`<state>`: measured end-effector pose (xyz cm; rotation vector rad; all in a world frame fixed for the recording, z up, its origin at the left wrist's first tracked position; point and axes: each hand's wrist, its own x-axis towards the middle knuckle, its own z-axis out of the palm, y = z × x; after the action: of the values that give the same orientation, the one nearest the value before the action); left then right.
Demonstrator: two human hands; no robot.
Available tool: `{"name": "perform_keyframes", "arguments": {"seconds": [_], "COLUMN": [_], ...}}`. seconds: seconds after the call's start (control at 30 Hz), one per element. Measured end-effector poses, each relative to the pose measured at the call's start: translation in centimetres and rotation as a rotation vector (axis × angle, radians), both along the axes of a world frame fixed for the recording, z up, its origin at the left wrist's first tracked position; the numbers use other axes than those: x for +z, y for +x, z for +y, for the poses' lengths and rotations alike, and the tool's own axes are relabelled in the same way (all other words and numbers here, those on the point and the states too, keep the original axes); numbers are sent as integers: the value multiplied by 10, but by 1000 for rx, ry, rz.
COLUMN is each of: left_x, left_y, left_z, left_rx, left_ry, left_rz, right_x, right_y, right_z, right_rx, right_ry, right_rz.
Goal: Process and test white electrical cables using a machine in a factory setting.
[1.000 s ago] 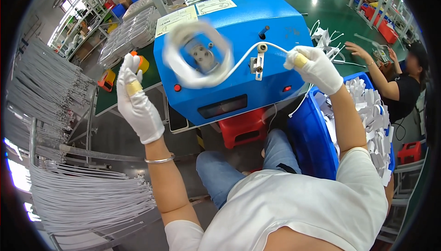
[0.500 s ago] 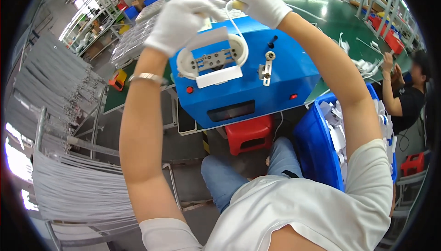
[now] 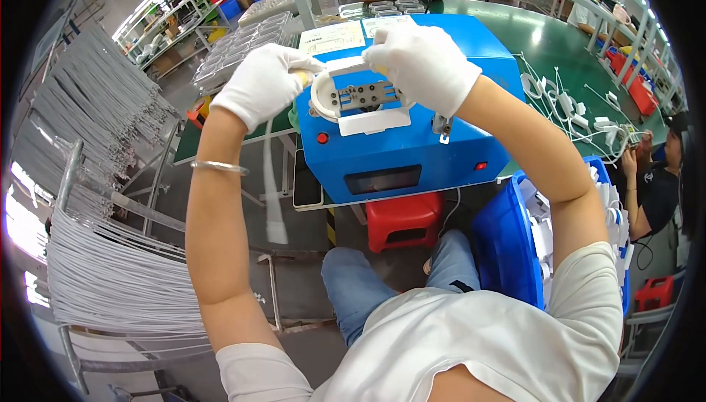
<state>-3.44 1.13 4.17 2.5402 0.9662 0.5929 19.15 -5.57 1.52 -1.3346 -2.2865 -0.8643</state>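
Note:
A blue winding machine [image 3: 456,148] stands before me. On its top sits a metal fixture [image 3: 364,95] with rounded ends and a white flap [image 3: 375,121] along its near side. White cable [image 3: 346,68] runs round the fixture. At its left end my left hand [image 3: 265,84], in a white glove, is closed on the cable. Below that hand a length of cable hangs past the machine's left side, its connector end [image 3: 276,231] blurred. My right hand [image 3: 428,65], also gloved, is closed at the fixture's far right; its fingertips pinch the cable, partly hidden by the glove.
A blue bin [image 3: 504,244] of white parts stands at my right. Racks of white cables [image 3: 125,284] fill the left side. Under the machine is a red stool [image 3: 404,222]. Loose cables [image 3: 562,104] lie on the green table [image 3: 544,41]. Co-workers sit across and at right.
My left hand has come down to the fixture's left end, and a cable now hangs below it. The right hand has moved nearer, over the fixture's right end. My view has shifted slightly.

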Motion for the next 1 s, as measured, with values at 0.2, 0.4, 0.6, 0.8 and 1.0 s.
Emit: {"name": "perform_keyframes", "arguments": {"seconds": [0.2,0.4,0.6,0.8,1.0], "left_x": [-31,-50,-47,-53,-48], "left_y": [24,34,34,38,36], "left_z": [-17,-8,-13,-8,-5], "left_rx": [52,44,120,227,79], "left_ry": [311,431,455,479,88], "left_rz": [-200,-346,-281,-414,-394], "right_x": [9,8,7,3,-4], "right_y": [2,17,-2,-4,4], "right_z": [16,52,29,23,24], "right_rx": [-66,-112,86,169,292], "right_ry": [-375,-640,-663,-325,-4], "right_rz": [275,232,873,467,164]}}
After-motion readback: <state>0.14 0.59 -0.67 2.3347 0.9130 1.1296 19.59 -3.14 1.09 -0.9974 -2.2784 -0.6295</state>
